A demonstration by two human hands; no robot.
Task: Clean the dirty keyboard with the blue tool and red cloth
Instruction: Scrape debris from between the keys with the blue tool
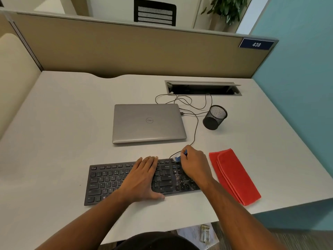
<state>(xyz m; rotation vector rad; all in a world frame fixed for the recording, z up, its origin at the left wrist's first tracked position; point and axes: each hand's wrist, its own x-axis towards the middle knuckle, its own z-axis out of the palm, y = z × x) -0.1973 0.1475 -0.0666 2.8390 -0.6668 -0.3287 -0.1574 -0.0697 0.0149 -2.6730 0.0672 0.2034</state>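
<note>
I see the black keyboard [126,181] lying on the white desk [63,123], and I take it as my landmark. My left hand [142,179] lies flat on the middle of the keyboard, fingers straight and together, pressing the keys and holding nothing. My right hand [195,164] is over the right end of the keyboard, its fingers curled and clamped around the blue tool [181,156], whose tip touches the far right corner of the keys. Pale crumbs cover the keys just under this hand. The red cloth [234,175] lies folded on the desk, just to the right of the keyboard and not touching it. Behind the keyboard rests a closed grey laptop [148,122], and behind and to the right stands a black mesh cup [214,117].
</note>
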